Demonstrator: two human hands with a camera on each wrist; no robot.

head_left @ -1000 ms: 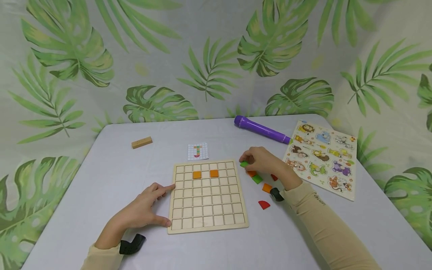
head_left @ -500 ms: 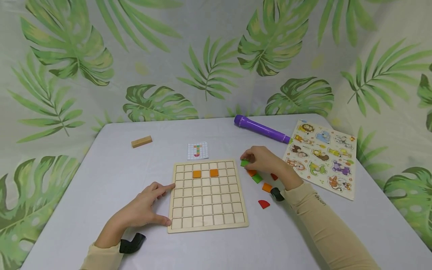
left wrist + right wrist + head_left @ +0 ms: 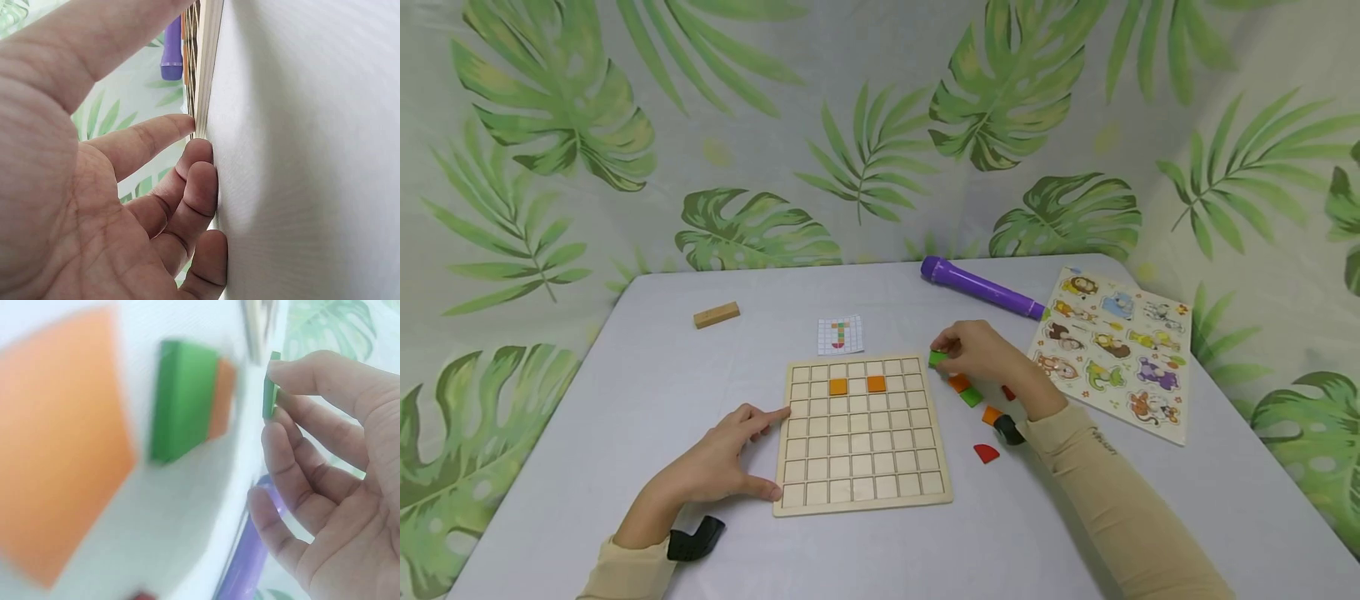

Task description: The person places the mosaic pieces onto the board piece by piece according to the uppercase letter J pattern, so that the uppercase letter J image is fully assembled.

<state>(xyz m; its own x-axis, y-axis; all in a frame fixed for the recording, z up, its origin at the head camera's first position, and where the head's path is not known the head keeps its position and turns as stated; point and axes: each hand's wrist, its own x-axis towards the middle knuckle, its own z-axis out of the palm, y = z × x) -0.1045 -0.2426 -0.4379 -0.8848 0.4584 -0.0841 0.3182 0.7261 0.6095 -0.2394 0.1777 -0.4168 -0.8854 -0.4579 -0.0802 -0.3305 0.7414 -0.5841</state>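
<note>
In the head view, the left hand (image 3: 726, 458) rests at the left side of the wooden grid board (image 3: 859, 426), thumb and index finger spread wide, the thumb at the near corner and the index further up the edge. Two orange tiles (image 3: 838, 387) lie in the board's second row from the far side, one bare cell between them. Past the board's right side, the right hand (image 3: 981, 354) pinches a green tile (image 3: 937, 359), whose edge peeks out by the fingertips. Below that hand, an orange piece (image 3: 958, 382) and a second green tile (image 3: 972, 397) lie close together on the bench (image 3: 625, 375), with a red quarter-round (image 3: 987, 453) nearer the person. A small pattern card (image 3: 841, 335) sits just beyond the board. The left wrist view adds what the head camera hides: the index fingertip touches the board's edge, while the other fingers bend beneath it (the thumb runs out of frame). The right wrist view shows the grip itself, thumb against the green tile's face with fingers behind, the tile standing on edge; the purple microphone (image 3: 247, 559) appears beyond the lower fingers.
</note>
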